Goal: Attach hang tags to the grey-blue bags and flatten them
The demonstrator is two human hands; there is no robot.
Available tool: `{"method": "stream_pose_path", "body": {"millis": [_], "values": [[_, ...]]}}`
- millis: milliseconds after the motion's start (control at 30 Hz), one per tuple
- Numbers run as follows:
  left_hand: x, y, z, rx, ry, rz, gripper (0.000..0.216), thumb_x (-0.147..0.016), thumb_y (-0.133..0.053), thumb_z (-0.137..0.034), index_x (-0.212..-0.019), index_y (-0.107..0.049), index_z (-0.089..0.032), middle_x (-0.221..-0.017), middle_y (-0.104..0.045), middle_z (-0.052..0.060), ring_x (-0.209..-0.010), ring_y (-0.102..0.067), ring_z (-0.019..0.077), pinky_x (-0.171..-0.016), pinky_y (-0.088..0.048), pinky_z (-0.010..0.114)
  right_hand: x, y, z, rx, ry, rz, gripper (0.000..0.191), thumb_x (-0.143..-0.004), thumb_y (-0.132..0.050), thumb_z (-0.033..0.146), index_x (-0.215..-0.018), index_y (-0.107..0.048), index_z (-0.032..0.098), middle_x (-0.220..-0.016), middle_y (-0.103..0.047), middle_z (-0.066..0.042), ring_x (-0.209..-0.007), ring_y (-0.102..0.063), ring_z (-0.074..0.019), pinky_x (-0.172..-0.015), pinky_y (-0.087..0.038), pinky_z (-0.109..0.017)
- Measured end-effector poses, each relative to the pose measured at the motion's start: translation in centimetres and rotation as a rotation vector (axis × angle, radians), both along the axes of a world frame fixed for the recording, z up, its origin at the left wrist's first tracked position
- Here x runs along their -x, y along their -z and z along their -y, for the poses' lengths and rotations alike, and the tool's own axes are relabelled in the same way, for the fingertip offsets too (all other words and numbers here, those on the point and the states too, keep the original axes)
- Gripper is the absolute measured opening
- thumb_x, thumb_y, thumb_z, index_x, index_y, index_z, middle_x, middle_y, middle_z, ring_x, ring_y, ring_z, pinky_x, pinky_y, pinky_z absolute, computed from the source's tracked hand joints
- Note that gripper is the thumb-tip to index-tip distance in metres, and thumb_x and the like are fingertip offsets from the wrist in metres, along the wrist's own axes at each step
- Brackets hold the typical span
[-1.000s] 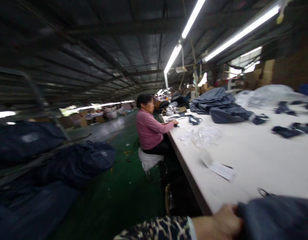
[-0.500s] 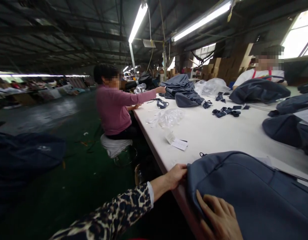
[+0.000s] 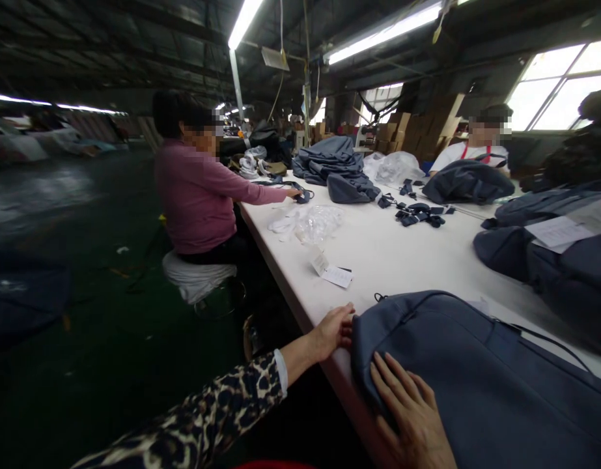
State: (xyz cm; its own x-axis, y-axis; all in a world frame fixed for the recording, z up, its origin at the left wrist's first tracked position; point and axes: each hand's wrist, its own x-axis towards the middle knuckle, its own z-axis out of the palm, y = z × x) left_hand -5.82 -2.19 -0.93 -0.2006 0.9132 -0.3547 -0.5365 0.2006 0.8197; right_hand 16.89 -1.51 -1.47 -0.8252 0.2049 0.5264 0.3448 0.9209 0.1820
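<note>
A dark blue-grey backpack lies on the white table near its front edge. Flat on its left end rests my right hand, fingers stretched out and spread over the fabric. Beside that same end is my left hand, in a leopard-print sleeve. Its fingers are slightly bent and apart, with the tips at the bag's edge; whether they touch it is hard to tell. A small black cord loop sticks out behind the bag.
Paper tags and clear plastic wrap lie ahead on the table. Dark straps and piled bags are farther back. More bags stand at right. A person in pink sits at left; another is across the table.
My left hand's fingers have loosened at the bag's edge. The right hand's fingers have spread flatter on the bag. The person in pink has lowered an arm to a strap. The view has turned slightly right.
</note>
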Motion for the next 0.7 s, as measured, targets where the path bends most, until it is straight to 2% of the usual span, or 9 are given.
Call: {"method": "stream_pose_path", "body": {"millis": [100,200,333,533,700], "values": [[-0.6,-0.3,1.0,-0.082,0.027,-0.034,0.069,-0.060,-0.087,-0.037,-0.116,-0.051,-0.019,-0.105,-0.066,0.006,-0.085,-0.064,0.0174,-0.069,-0.050,0.026,0.1,-0.3,0.4,0.005,0.016,0.009,0.056,-0.088,-0.054,0.029,-0.142,-0.048,0.017,-0.147,-0.052,-0.005,-0.138,-0.040,-0.0225,-0.104,-0.031,-0.038],[-1.5,0.1,1.1,-0.120,-0.017,-0.056,0.071,-0.055,-0.089,-0.029,-0.113,-0.048,-0.019,-0.103,-0.066,0.005,-0.082,-0.065,0.0161,-0.072,-0.050,0.026,0.5,-0.4,1.2,0.029,0.110,0.001,0.059,-0.091,-0.053,0.036,-0.146,-0.042,0.017,-0.150,-0.049,-0.006,-0.142,-0.035,-0.0248,-0.105,-0.032,-0.038],[-1.3,0.5,0.2,-0.084,-0.028,-0.054,0.064,-0.058,-0.087,-0.036,-0.107,-0.049,-0.020,-0.096,-0.066,0.003,-0.071,-0.063,0.0126,-0.062,-0.047,0.023,1.2,0.2,2.4,0.024,0.250,0.018,0.070,-0.092,-0.047,0.037,-0.155,-0.026,0.015,-0.155,-0.040,-0.012,-0.146,-0.027,-0.0319,-0.108,-0.030,-0.046],[0.5,-0.1,-1.3,-0.079,0.134,-0.075,0.053,-0.057,-0.088,-0.048,-0.086,-0.062,-0.012,-0.072,-0.066,0.003,-0.056,-0.058,0.0123,-0.053,-0.042,0.024,1.2,0.9,2.8,-0.003,0.268,0.088,0.072,-0.092,-0.041,0.026,-0.158,-0.015,0.015,-0.157,-0.037,-0.013,-0.149,-0.020,-0.0314,-0.111,-0.028,-0.049],[-0.1,0.1,-1.5,-0.119,0.057,-0.084,0.052,-0.060,-0.084,-0.055,-0.084,-0.058,-0.016,-0.068,-0.062,-0.002,-0.056,-0.055,0.0096,-0.053,-0.039,0.021,1.1,1.0,3.0,0.024,0.288,0.097,0.072,-0.093,-0.041,0.027,-0.158,-0.013,0.012,-0.158,-0.034,-0.014,-0.150,-0.016,-0.0311,-0.113,-0.025,-0.052]]}}
